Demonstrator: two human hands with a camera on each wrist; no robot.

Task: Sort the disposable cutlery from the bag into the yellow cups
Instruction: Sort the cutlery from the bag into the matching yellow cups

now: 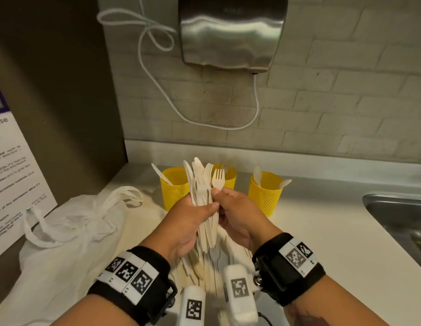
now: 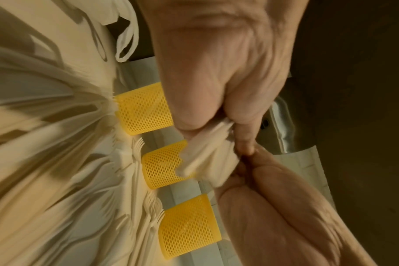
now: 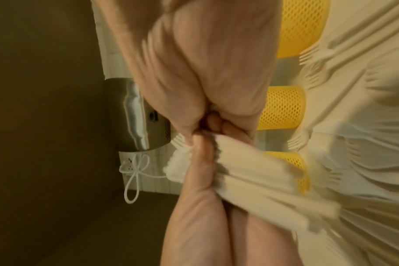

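Observation:
My left hand (image 1: pixel 204 208) grips an upright bundle of pale disposable cutlery (image 1: pixel 200 184), forks and knives mixed. My right hand (image 1: pixel 217 194) pinches one fork (image 1: pixel 218 178) at the bundle's right edge, just below its tines. Three yellow mesh cups stand behind: the left cup (image 1: pixel 174 191) holds one pale piece, the middle cup (image 1: pixel 229 178) a fork, the right cup (image 1: pixel 264 196) spoons. The white bag (image 1: pixel 70 224) lies to the left. In the left wrist view the left hand (image 2: pixel 216 124) clamps the bundle (image 2: pixel 205 160). In the right wrist view the right hand (image 3: pixel 207 124) meets the bundle (image 3: pixel 239 172).
A loose pile of cutlery (image 1: pixel 209 267) lies on the counter under my hands. A steel sink (image 1: pixel 397 215) is set in at the right. A metal dispenser (image 1: pixel 230 31) with a white cord hangs on the tiled wall. A printed notice (image 1: pixel 9 172) leans at the left.

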